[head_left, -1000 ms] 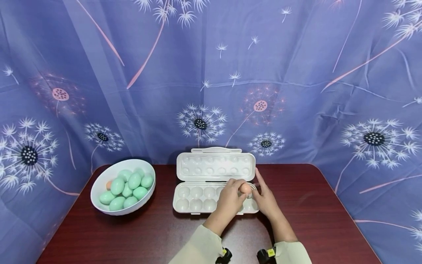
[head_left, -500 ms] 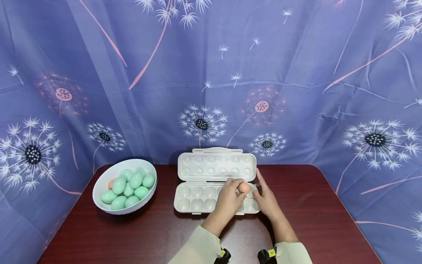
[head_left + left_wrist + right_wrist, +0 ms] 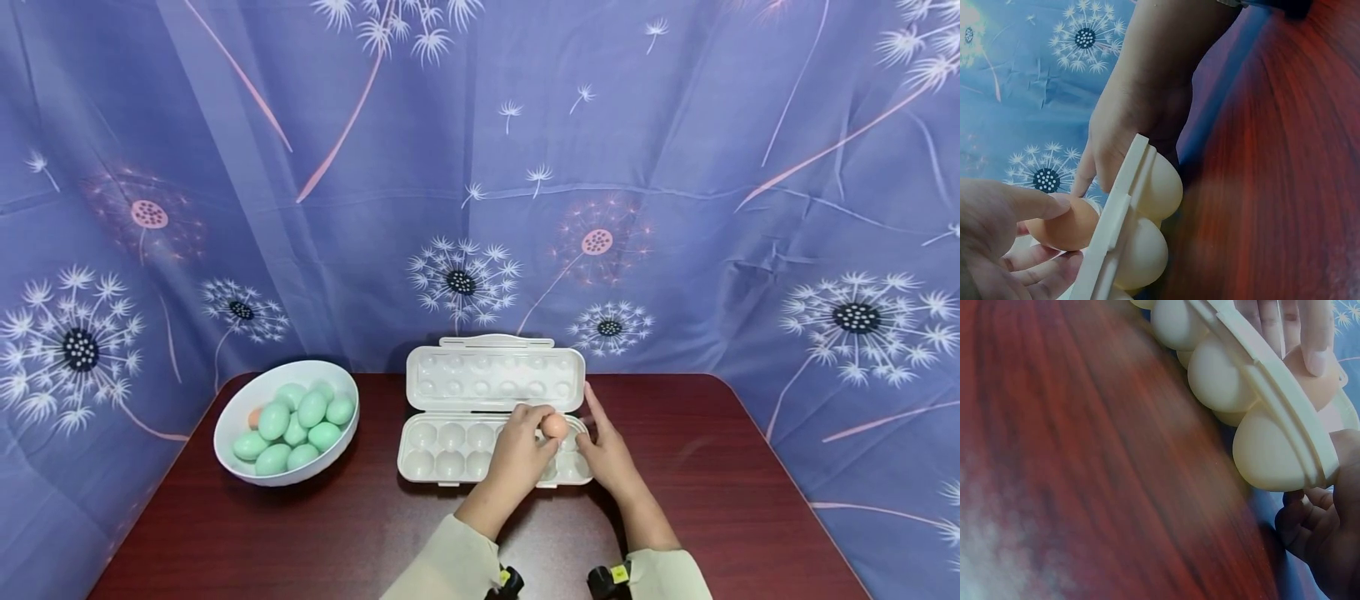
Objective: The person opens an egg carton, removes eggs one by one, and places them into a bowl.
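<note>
A brown egg (image 3: 555, 426) is pinched between the thumb and fingers of my left hand (image 3: 519, 450), over the right part of an open white plastic egg carton (image 3: 431, 481). In the left wrist view the egg (image 3: 1066, 225) shows just inside the carton's rim, thumb on top and fingers underneath. My right hand (image 3: 611, 461) grips the carton's right end. Its thumb is at the rim, its index finger points forward along the side, and other fingers curl below the rim in the right wrist view. The uncovered cups on the left hold no eggs; my left hand hides several others.
A white bowl (image 3: 225, 458) stands at the left of the dark red wooden table (image 3: 360, 550). In it lie several pale green eggs (image 3: 272, 421) and one brown egg (image 3: 254, 418). The carton's raised lid (image 3: 495, 375) leans back close to the patterned blue curtain (image 3: 675, 167).
The brown egg in my left hand has shifted slightly left relative to the carton. My right hand stays at the carton's end. The head view has drifted a little.
</note>
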